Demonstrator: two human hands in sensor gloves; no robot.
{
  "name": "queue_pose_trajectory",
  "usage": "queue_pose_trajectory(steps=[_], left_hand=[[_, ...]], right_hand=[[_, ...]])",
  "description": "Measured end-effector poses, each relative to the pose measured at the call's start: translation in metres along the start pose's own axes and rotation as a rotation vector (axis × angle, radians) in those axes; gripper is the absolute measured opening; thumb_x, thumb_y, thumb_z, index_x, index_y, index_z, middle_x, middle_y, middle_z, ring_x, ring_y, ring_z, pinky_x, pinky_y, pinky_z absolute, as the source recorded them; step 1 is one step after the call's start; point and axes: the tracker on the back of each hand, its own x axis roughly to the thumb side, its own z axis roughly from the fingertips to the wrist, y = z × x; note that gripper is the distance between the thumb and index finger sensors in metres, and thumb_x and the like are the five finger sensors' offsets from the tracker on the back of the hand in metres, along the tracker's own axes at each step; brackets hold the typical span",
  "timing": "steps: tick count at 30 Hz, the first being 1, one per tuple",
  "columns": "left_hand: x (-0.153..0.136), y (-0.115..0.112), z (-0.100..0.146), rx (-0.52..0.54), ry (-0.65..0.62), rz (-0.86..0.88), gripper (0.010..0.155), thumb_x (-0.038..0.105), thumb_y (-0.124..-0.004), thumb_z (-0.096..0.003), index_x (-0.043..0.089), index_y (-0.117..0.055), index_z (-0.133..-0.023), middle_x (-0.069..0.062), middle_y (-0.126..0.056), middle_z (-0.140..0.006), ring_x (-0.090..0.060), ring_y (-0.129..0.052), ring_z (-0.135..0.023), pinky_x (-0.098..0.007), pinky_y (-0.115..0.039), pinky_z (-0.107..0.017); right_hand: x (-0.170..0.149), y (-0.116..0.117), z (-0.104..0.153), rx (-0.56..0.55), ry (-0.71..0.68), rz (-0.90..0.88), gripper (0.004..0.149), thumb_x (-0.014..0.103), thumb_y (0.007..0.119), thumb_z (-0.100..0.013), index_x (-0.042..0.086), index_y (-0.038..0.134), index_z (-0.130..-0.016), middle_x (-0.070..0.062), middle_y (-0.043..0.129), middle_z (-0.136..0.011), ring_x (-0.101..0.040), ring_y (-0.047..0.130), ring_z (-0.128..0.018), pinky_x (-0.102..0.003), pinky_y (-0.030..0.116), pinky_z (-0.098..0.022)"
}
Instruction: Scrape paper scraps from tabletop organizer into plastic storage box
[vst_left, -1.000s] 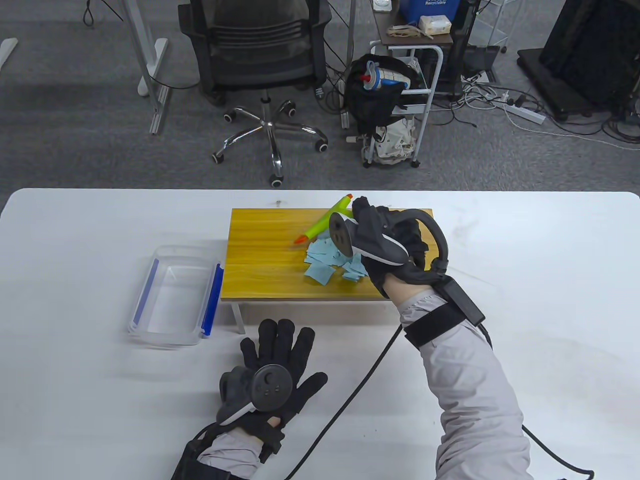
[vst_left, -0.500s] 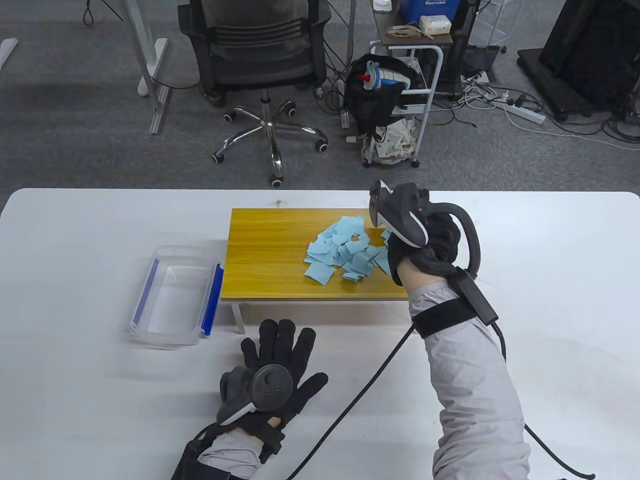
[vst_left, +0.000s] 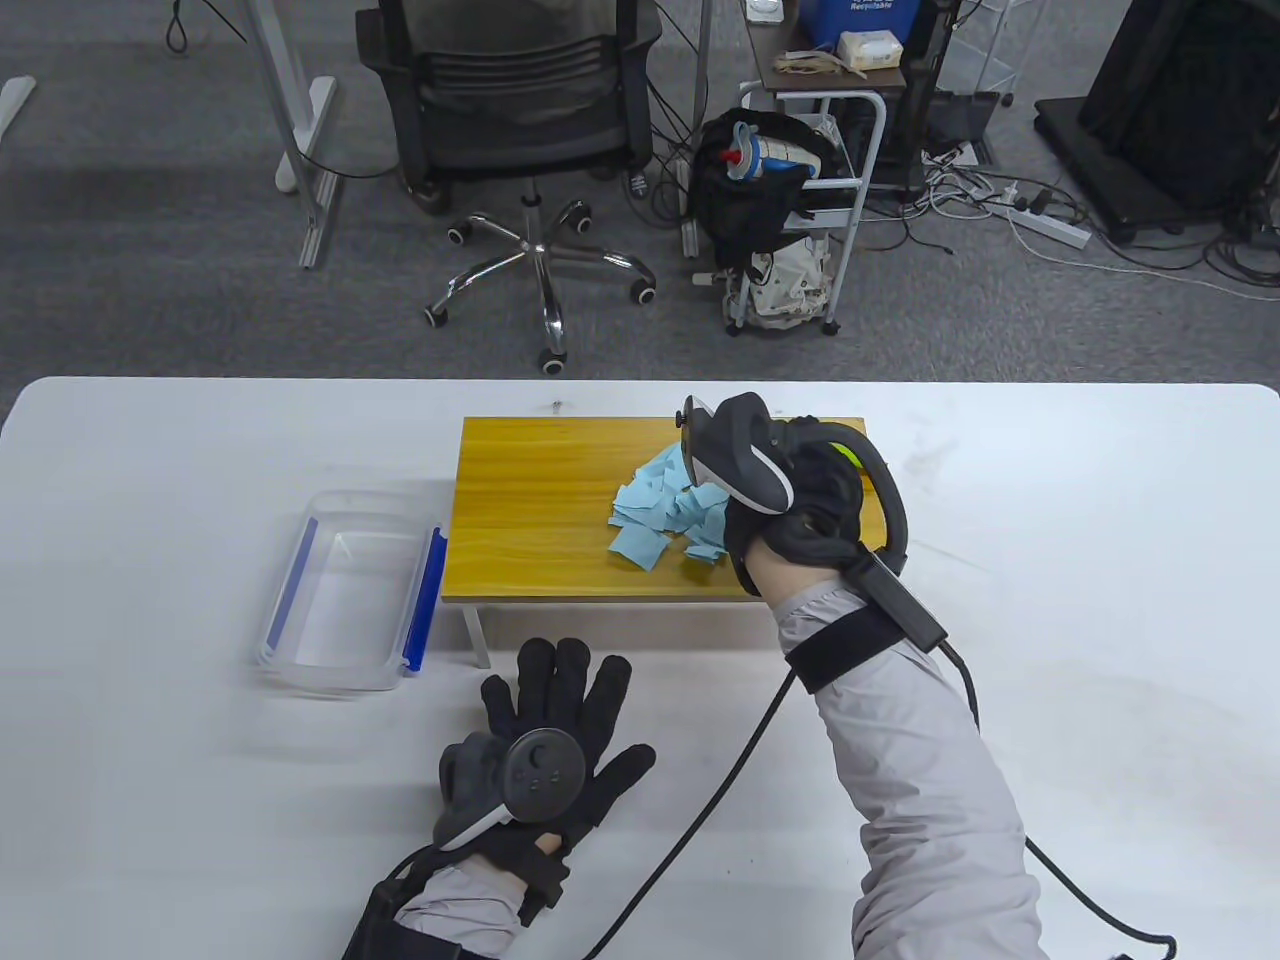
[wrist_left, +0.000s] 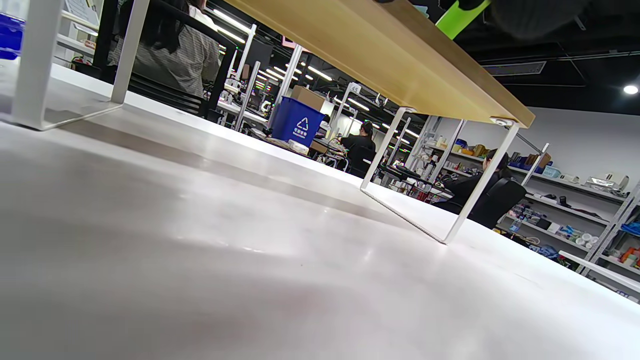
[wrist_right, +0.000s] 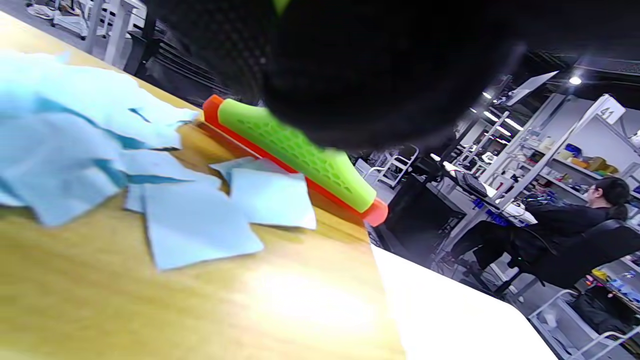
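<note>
A wooden tabletop organizer (vst_left: 540, 510) stands on white legs on the table. A pile of light blue paper scraps (vst_left: 660, 515) lies on its right half; it also shows in the right wrist view (wrist_right: 150, 200). My right hand (vst_left: 800, 500) grips a green scraper with an orange blade edge (wrist_right: 295, 152), its edge down on the wood just right of the pile. A clear plastic storage box (vst_left: 345, 595) with blue clips sits left of the organizer. My left hand (vst_left: 550, 730) rests flat on the table, fingers spread, in front of the organizer.
The white table (vst_left: 1100, 560) spreads to both sides. The organizer's white legs (wrist_left: 445, 210) show in the left wrist view. My right hand's cable (vst_left: 700, 800) trails across the table. An office chair (vst_left: 520, 130) and a cart (vst_left: 800, 200) stand beyond the far edge.
My right hand swung the scraper from the pile's left side over to the organizer's right end, then came back left and set its edge down beside the scraps. The left hand stayed still.
</note>
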Motion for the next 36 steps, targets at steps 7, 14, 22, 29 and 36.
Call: queue_pose_trajectory(steps=[7,14,22,29,36], left_hand=[[0.0,0.0,0.0,-0.003,0.001,0.003,0.08,0.073,-0.055,-0.0538,0.037,-0.018,-0.115,-0.014,-0.009,-0.124,-0.05,-0.006,-0.112,-0.079,-0.015,-0.067],[0.0,-0.001,0.0,-0.008,0.001,0.004,0.08,0.073,-0.055,-0.0538,0.037,-0.018,-0.115,-0.014,-0.008,-0.124,-0.05,-0.006,-0.112,-0.079,-0.015,-0.067],[0.0,-0.001,-0.001,-0.012,0.005,0.01,0.08,0.073,-0.055,-0.0538,0.037,-0.018,-0.115,-0.014,-0.008,-0.124,-0.05,-0.006,-0.112,-0.079,-0.015,-0.067],[0.0,-0.001,-0.001,-0.018,0.006,0.015,0.08,0.073,-0.055,-0.0538,0.037,-0.019,-0.115,-0.014,-0.009,-0.124,-0.05,-0.006,-0.112,-0.079,-0.015,-0.067],[0.0,-0.002,-0.001,-0.025,0.007,0.019,0.08,0.073,-0.055,-0.0538,0.037,-0.019,-0.115,-0.014,-0.009,-0.124,-0.05,-0.006,-0.112,-0.079,-0.015,-0.067]], right_hand=[[-0.011,-0.025,0.006,0.018,-0.016,-0.136,0.062,0.03,0.084,-0.047,0.006,0.064,-0.099,-0.032,0.093,-0.068,-0.022,0.104,-0.008,-0.035,0.091,0.0],[-0.001,-0.048,0.023,-0.215,-0.203,-0.283,0.065,0.031,0.083,-0.048,0.007,0.057,-0.102,-0.028,0.088,-0.076,-0.027,0.103,-0.026,-0.041,0.091,-0.015],[0.037,-0.033,0.023,-0.179,-0.716,-0.432,0.066,0.026,0.092,-0.041,0.013,0.063,-0.1,-0.021,0.084,-0.083,-0.037,0.098,-0.05,-0.056,0.083,-0.037],[0.044,-0.009,0.004,-0.074,-0.71,-0.353,0.064,0.021,0.094,-0.039,0.017,0.067,-0.097,-0.015,0.081,-0.085,-0.038,0.095,-0.058,-0.065,0.076,-0.046],[0.029,0.001,-0.016,-0.1,-0.556,-0.221,0.059,0.013,0.094,-0.039,0.021,0.07,-0.092,-0.011,0.081,-0.085,-0.04,0.09,-0.065,-0.072,0.065,-0.055]])
